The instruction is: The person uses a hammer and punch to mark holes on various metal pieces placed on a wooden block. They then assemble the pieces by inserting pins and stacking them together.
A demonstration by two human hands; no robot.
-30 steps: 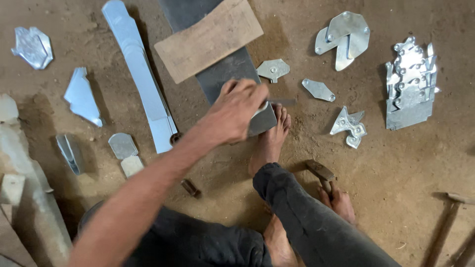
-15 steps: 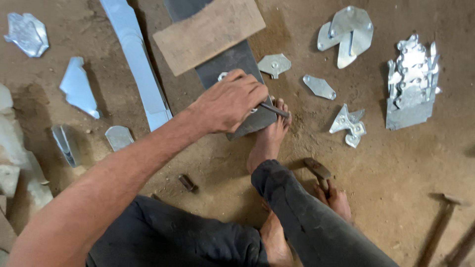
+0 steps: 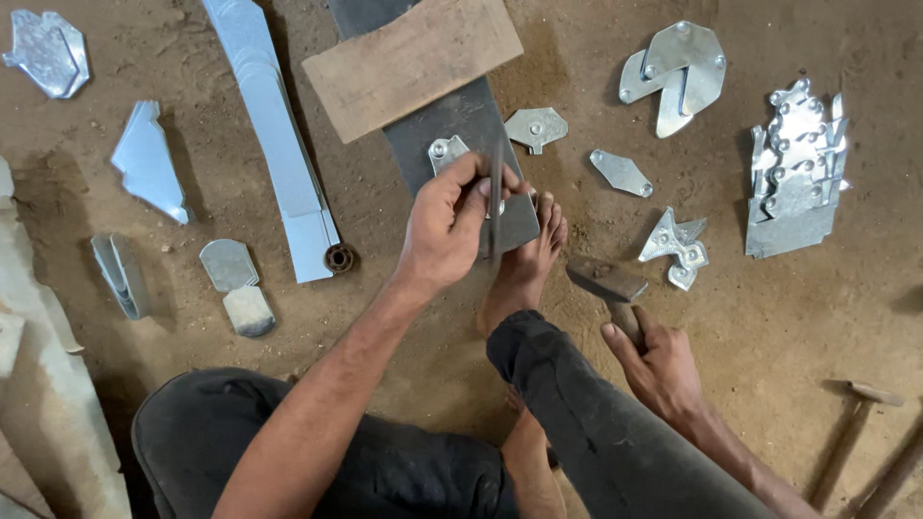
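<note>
From the head view, my left hand [image 3: 447,226] is clenched around a thin metal punch [image 3: 496,197] stood upright on the dark steel slab [image 3: 452,125], its tip on a small sheet-metal piece [image 3: 446,151] that the fingers half hide. My right hand [image 3: 663,360] grasps a hammer [image 3: 608,281] just above the dirt, its handle buried in the palm. I count one wooden board [image 3: 413,60] across the slab and a second hammer [image 3: 856,423] cut off lower right.
</note>
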